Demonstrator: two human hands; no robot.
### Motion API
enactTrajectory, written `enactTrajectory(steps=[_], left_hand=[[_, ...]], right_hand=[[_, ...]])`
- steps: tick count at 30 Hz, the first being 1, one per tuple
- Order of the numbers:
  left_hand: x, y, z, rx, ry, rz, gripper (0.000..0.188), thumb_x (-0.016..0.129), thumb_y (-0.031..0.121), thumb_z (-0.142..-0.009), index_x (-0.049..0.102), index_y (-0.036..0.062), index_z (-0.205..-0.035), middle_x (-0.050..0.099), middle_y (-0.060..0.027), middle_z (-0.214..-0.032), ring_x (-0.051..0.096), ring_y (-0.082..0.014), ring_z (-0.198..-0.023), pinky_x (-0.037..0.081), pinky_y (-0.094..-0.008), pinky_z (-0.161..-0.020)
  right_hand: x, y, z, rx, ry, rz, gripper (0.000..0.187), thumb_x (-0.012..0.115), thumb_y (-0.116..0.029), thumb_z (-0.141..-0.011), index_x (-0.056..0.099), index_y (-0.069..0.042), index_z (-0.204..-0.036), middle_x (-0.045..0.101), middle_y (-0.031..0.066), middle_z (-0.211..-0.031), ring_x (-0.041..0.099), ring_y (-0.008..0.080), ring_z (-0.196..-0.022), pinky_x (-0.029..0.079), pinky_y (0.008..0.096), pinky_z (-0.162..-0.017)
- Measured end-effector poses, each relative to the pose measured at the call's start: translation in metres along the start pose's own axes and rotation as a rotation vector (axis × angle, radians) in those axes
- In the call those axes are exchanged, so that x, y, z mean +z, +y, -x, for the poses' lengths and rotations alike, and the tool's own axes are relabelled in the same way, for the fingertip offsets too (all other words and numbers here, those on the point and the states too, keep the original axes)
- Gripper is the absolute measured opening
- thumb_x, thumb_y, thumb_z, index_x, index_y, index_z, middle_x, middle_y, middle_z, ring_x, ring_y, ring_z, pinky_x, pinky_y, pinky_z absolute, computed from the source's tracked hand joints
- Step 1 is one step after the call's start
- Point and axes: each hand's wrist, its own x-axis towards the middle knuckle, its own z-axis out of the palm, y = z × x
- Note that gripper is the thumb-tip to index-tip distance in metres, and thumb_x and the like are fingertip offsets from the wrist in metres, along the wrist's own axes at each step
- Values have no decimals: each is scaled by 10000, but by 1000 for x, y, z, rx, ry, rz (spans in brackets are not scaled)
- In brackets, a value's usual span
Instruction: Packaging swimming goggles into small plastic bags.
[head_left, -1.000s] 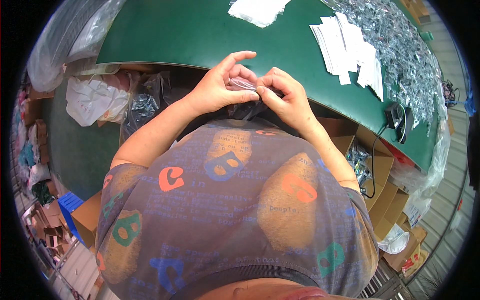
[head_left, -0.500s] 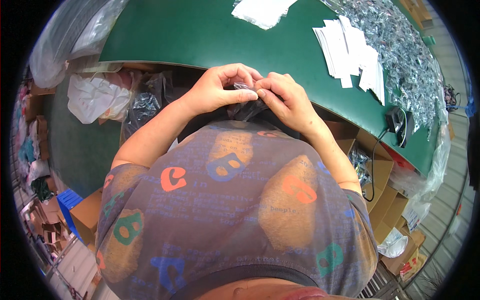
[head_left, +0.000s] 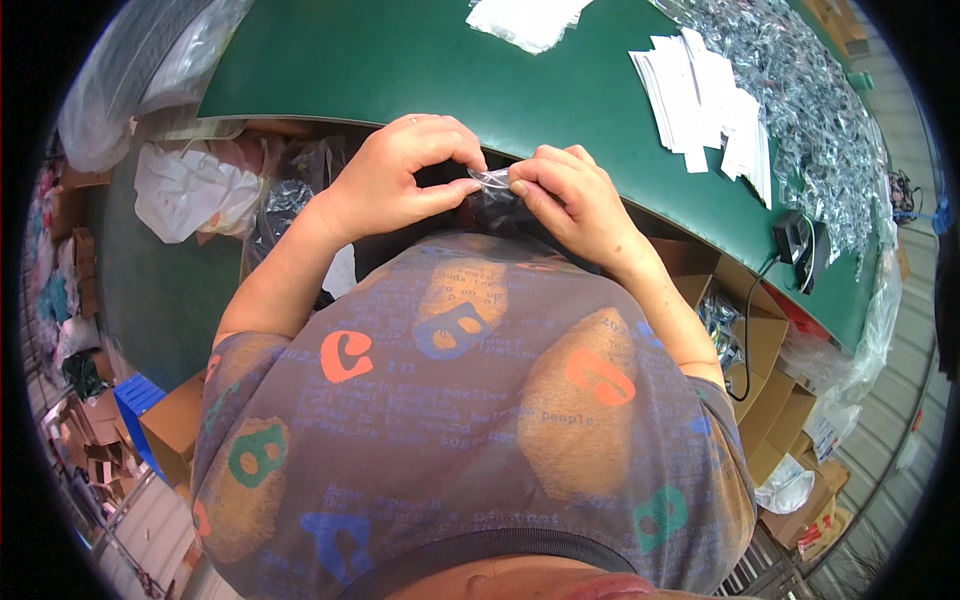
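Observation:
A small clear plastic bag (head_left: 494,181) is stretched between my two hands, just off the near edge of the green table. My left hand (head_left: 412,165) pinches its left end between thumb and forefinger. At the other end, my right hand (head_left: 565,190) grips the plastic with thumb and bent fingers. Whatever the bag contains is too small to make out. Dark material shows beneath it, close to my shirt.
On the green table (head_left: 330,60) lie a fan of white paper slips (head_left: 690,95), a large heap of small clear packets (head_left: 800,120) and a white sheet stack (head_left: 528,20). A black device (head_left: 797,248) with a cable sits at the right edge. Cardboard boxes (head_left: 765,370) stand below.
My left hand has moved left and a little up, drawing away from the right hand. The plastic between them now shows stretched out. The right hand has barely moved.

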Motion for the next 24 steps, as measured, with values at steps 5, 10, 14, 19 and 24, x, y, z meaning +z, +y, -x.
enactTrajectory(steps=[5, 10, 14, 19, 24], left_hand=[[3, 0, 0, 50, 19, -77, 213, 789, 62, -792, 706, 84, -988, 704, -51, -999, 670, -255, -965, 505, -385, -914], [4, 3, -2, 79, 32, -160, 218, 790, 75, -791, 708, 85, -992, 700, -52, -1000, 661, -259, -940, 497, -385, -912], [1, 6, -3, 88, -43, -213, 231, 792, 102, -797, 709, 91, -1012, 693, -54, -1043, 649, -262, -982, 479, -406, -971], [-7, 9, -6, 108, -180, -276, 230, 793, 119, -797, 702, 94, -1007, 673, -51, -1076, 641, -259, -1020, 454, -460, -1047], [-8, 8, -6, 198, -236, -365, 171, 789, 115, -783, 680, 103, -914, 661, -36, -1057, 644, -242, -1024, 420, -511, -1131]], right_hand=[[2, -1, -1, -26, 5, -4, 106, 686, -163, -955, 710, -101, -1038, 642, 51, -899, 601, 265, -811, 445, 376, -814], [2, -4, 0, -70, 5, 42, 104, 678, -153, -954, 709, -101, -1039, 627, 56, -889, 606, 263, -837, 447, 376, -830], [0, -9, 0, -68, -16, 73, 104, 677, -153, -953, 710, -104, -1038, 622, 53, -885, 608, 260, -848, 448, 374, -839], [2, -8, -1, -142, -52, 95, 100, 678, -151, -953, 709, -110, -1038, 625, 41, -884, 606, 253, -842, 446, 380, -858], [5, -9, -1, -148, -112, 97, 94, 668, -161, -966, 708, -112, -1037, 628, 50, -885, 608, 258, -834, 444, 387, -874]])
